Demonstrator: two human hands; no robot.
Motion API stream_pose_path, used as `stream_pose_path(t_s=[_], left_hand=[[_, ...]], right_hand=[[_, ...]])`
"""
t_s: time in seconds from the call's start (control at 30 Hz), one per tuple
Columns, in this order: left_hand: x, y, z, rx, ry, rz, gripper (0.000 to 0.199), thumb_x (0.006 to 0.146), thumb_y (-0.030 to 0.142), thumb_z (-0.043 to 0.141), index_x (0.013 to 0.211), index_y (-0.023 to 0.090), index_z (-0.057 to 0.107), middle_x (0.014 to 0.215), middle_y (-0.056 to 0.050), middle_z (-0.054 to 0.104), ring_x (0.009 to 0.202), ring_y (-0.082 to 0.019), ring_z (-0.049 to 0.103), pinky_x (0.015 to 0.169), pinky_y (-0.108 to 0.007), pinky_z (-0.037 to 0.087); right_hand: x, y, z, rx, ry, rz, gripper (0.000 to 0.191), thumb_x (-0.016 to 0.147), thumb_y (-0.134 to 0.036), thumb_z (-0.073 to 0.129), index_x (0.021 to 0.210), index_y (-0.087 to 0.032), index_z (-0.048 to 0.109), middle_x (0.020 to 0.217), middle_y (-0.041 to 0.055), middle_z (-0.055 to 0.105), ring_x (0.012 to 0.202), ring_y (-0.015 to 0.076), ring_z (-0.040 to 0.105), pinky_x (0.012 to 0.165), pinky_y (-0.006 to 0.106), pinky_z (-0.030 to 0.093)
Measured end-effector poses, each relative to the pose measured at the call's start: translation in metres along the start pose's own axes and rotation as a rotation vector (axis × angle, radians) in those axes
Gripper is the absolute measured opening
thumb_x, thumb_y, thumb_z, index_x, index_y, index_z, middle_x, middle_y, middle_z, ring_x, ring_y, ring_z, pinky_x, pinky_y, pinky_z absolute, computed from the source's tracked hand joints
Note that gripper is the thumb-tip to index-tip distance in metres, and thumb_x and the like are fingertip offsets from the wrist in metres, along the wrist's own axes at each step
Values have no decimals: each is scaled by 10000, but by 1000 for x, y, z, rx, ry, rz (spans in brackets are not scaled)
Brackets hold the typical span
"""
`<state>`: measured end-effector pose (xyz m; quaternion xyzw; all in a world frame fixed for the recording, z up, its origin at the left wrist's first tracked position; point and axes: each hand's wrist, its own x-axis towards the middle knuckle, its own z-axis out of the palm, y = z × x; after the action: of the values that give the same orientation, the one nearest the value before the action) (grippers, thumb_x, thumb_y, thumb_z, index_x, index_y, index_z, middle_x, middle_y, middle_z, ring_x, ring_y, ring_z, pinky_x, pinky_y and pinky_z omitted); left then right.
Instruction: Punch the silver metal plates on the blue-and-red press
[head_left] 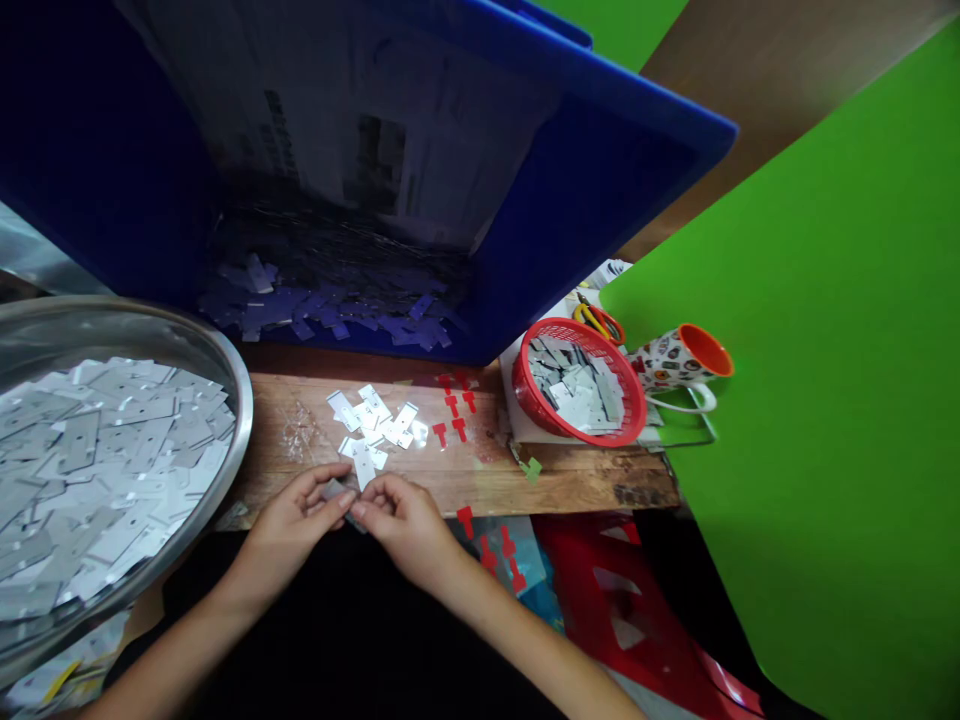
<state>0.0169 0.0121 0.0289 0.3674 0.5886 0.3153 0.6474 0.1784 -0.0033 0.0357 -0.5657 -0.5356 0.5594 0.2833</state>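
Using the fingers point(330, 512) of our left hand point(296, 515) and right hand point(405, 522), we pinch a grey plate point(331, 489) at the front edge of the worktop point(585, 482), its handling apparently incomplete, the loose pile point(373, 422) beyond possibly finished.

A vivid green wall point(840, 350) fills the side at three o'clock, plain and evenly lit. A brown band point(750, 80) slants across it towards two o'clock, with more green showing beyond at one o'clock. The wood-grained table point(577, 480) runs from near the centre to an end at four o'clock, its corner dark and worn. Below it, at five o'clock, spreads a glossy red surface point(592, 610); whether that is floor is unclear. Light glints off the tabletop, while eleven o'clock sinks into shadow.
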Motion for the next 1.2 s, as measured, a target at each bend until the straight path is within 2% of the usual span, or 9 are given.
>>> stream_pose_path(t_s=[0.07, 0.17, 0.33, 0.53, 0.73, 0.87, 1.0, 1.13, 1.2], left_hand=[[-2, 1, -4, -26, 27, -38, 421, 638, 377, 752, 985, 164, 645, 882, -70, 701, 801, -186, 657, 636, -250, 521], [-3, 1, -13, -130, 85, -73, 437, 695, 388, 717, 1069, 179, 635, 878, -63, 701, 785, -172, 658, 642, -241, 530], [-6, 7, -15, -340, 89, -142, 513, 722, 351, 698, 1188, 171, 582, 982, -101, 704, 780, -175, 678, 667, -250, 546], [-9, 12, -13, -409, 101, -117, 455, 727, 323, 692, 1148, 163, 619, 1063, -107, 688, 762, -167, 682, 664, -249, 553], [-8, 9, -14, -425, 91, -141, 492, 721, 262, 706, 1194, 175, 600, 979, -87, 711, 769, -168, 678, 682, -247, 541], [-7, 9, -13, -467, 86, -148, 416, 761, 238, 675, 1166, 181, 599, 916, -70, 699, 767, -154, 663, 683, -240, 531], [-5, 16, -12, -772, -39, -264, 229, 816, 159, 573, 1040, 184, 612, 735, -8, 602, 617, -100, 589, 578, -213, 502], [-2, 28, -9, -1046, -292, -403, 237, 891, 291, 445, 981, 133, 597, 615, 23, 457, 454, -73, 441, 413, -183, 399], [-1, 33, -5, -1079, -290, -417, 306, 902, 338, 405, 996, 118, 595, 634, 4, 483, 472, -85, 462, 430, -200, 425]], right_hand=[[-2, -2, 1, -80, -13, -67, 168, 899, -274, 482, 884, -200, 632, 814, 1, 663, 750, 132, 596, 689, 234, 450], [3, -7, -6, -465, 109, -112, 233, 929, -287, 431, 945, -205, 649, 937, 57, 668, 885, 187, 590, 806, 308, 428], [20, -9, -6, -867, 185, -116, 384, 861, -449, 546, 1166, -216, 564, 1058, 106, 618, 980, 280, 541, 836, 410, 400], [26, -3, 1, -882, 217, -122, 251, 900, -357, 499, 1089, -223, 594, 1037, 82, 603, 988, 255, 530, 833, 384, 390], [29, -2, -3, -759, 220, -139, 195, 895, -284, 505, 1036, -217, 622, 1020, 69, 620, 961, 218, 530, 829, 332, 391], [29, 2, -6, -552, 277, -177, 162, 894, -254, 473, 902, -203, 627, 943, 69, 626, 929, 210, 522, 844, 335, 380], [30, 6, -8, 87, 338, -100, 88, 855, -288, 479, 867, -218, 531, 797, 14, 567, 773, 170, 519, 750, 308, 413], [29, 3, -11, 870, 34, 120, 154, 760, -283, 534, 893, -241, 469, 719, -39, 473, 619, 129, 453, 624, 266, 404], [26, -2, -13, 1087, -101, 207, 177, 785, -358, 513, 914, -239, 492, 719, -37, 456, 596, 123, 427, 593, 258, 386]])
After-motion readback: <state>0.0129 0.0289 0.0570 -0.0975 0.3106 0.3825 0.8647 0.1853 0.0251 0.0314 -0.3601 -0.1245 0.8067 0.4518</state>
